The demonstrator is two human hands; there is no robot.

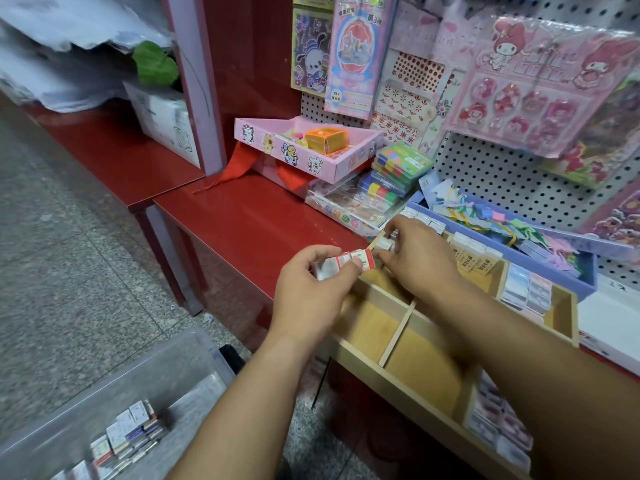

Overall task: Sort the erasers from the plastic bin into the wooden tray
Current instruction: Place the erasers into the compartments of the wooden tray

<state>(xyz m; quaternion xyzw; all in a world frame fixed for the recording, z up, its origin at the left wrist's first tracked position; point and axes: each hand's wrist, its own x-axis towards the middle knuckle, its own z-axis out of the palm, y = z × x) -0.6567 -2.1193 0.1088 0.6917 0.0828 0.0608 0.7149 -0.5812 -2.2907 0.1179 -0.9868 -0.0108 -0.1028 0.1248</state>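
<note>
The left hand (311,289) is curled round a short row of block-shaped erasers in glossy red-and-white paper sleeves (346,262), thumb on top and fingers underneath, holding them just above the near-left corner of the pale wooden tray with thin slat dividers (398,336). The right hand (422,261) has its fingers bent in a narrow pinch on a small white rectangular eraser (383,243), right beside the end of the row and over the tray's far-left compartment. The tray sits on the glossy red bench (249,220), its smooth light-wood floor bare in the near compartments; the far ones hold tan-sleeved erasers (474,263) and stacked white-and-pastel wrapped erasers (530,292). On the speckled stone floor (69,271) at lower left stands the clear, frosted-looking plastic bin (145,372), with a heap of small boxy wrapped erasers (128,434) on its bottom. Behind the tray lies a shallow blue plastic box (554,268) of folded paper bits, touching it.
</note>
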